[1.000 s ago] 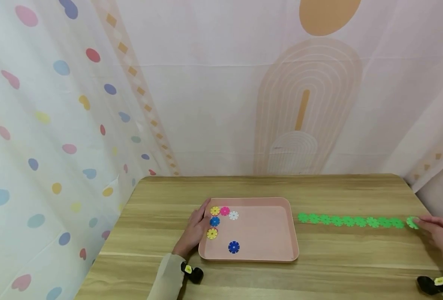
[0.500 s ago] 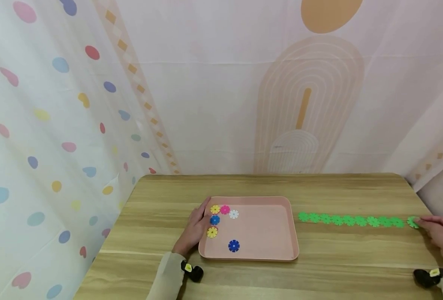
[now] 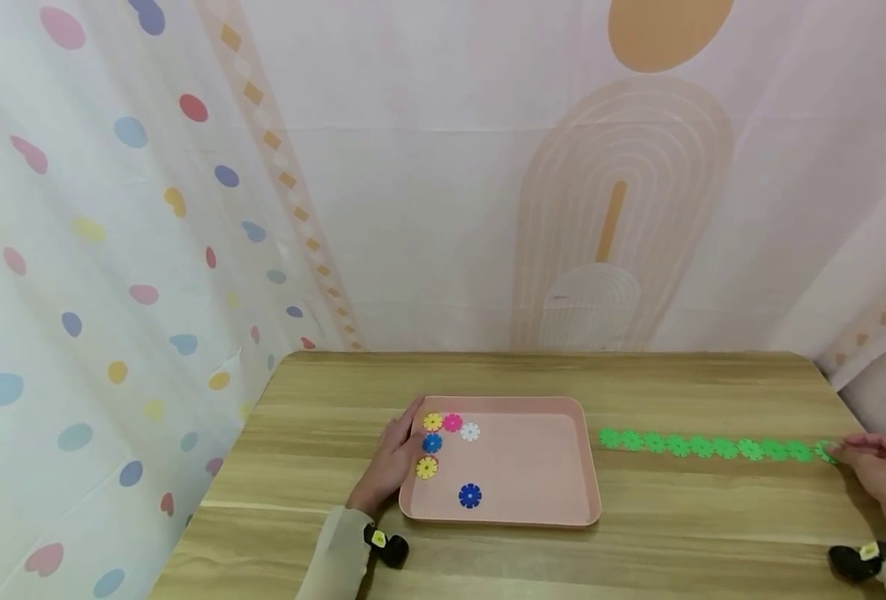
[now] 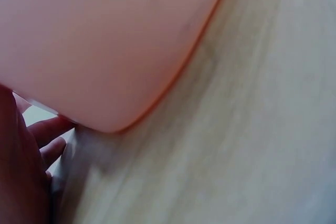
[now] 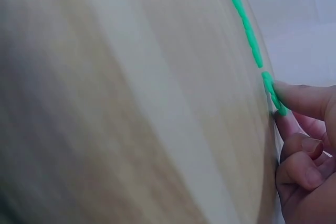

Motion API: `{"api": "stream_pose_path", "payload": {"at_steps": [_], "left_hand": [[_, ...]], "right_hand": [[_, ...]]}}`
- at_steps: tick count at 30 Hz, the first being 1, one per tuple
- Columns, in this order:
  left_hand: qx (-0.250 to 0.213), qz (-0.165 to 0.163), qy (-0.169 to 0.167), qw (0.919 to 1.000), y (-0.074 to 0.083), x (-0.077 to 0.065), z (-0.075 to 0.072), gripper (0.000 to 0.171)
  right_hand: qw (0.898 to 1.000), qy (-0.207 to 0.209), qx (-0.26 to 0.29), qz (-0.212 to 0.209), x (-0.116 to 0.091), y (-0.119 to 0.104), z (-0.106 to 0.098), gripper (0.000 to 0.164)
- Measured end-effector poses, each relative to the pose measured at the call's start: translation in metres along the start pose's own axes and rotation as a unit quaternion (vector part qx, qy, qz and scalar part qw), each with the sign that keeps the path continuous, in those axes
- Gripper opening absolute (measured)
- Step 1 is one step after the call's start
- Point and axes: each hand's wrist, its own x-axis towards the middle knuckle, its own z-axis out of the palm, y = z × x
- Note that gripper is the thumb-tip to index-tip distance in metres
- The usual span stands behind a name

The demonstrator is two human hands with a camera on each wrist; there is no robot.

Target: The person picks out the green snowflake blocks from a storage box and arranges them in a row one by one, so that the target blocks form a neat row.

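Observation:
My left hand [image 3: 390, 462] lies along the left side of a pink tray [image 3: 521, 504], its thumb at the rim and its fingers along the outside wall. The left wrist view shows several of these fingers [image 4: 50, 129] at the tray's edge. On the right of the table, my right hand [image 3: 881, 475] pinches a green notched snowflake disc [image 5: 272, 94] between thumb and fingers. That disc stands at the right end of a row of green snowflake discs [image 3: 701, 447]. A narrow gap separates it from the row in the right wrist view.
Inside the tray are two yellow discs [image 3: 427, 467], a pink disc [image 3: 453, 422], a white disc [image 3: 470, 432], a light blue disc [image 3: 432, 443] and a dark blue disc [image 3: 470, 496]. A patterned curtain [image 3: 427, 208] hangs behind the wooden table [image 3: 322, 396].
My right hand has brought its green disc slightly left, closer to the end of the row. The left hand keeps its place on the tray. The head view has shifted a little.

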Motion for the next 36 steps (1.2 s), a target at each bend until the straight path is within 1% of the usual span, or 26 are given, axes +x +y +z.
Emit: {"api": "stream_pose_path", "payload": {"at_steps": [5,10,17,19,24,28,30,32,35,36], "left_hand": [[0.003,-0.004,0.002,1.0,0.0,-0.002,0.002,0.057],[0.01,0.003,0.004,0.9999,0.0,-0.002,0.002,0.057],[0.017,0.018,0.005,0.9997,0.0,-0.001,0.003,0.057],[0.017,0.011,0.005,0.9998,-0.001,0.0,0.003,0.057],[-0.005,-0.016,0.006,0.9998,-0.001,0.0,0.002,0.057],[-0.038,-0.008,-0.002,0.9993,-0.001,0.003,0.003,0.058],[-0.066,-0.008,-0.011,0.9977,0.0,0.004,0.003,0.059],[-0.09,-0.008,-0.018,0.9958,0.0,0.005,0.002,0.059],[-0.115,-0.018,-0.021,0.993,0.001,0.007,-0.001,0.059],[-0.114,-0.019,-0.019,0.9932,0.001,0.007,-0.003,0.059]], "right_hand": [[1.0,0.013,-0.012,0.001,0.001,0.004,0.002,0.018],[0.999,0.027,-0.028,0.01,0.004,0.005,0.004,0.024],[0.999,0.028,-0.017,0.01,0.003,0.005,0.005,0.024],[0.999,0.027,-0.02,0.013,0.004,0.003,0.005,0.024],[1.0,0.019,-0.012,0.009,0.004,0.003,0.004,0.026],[1.0,0.01,0.028,0.001,0.004,0.001,0.0,0.02],[0.999,0.01,0.031,0.002,0.003,0.0,-0.001,0.022],[1.0,0.015,0.023,0.008,0.002,-0.003,-0.003,0.022],[0.999,0.024,-0.038,0.002,-0.001,-0.014,-0.003,0.043],[0.998,0.023,-0.054,-0.003,-0.002,-0.02,-0.002,0.048]]}}
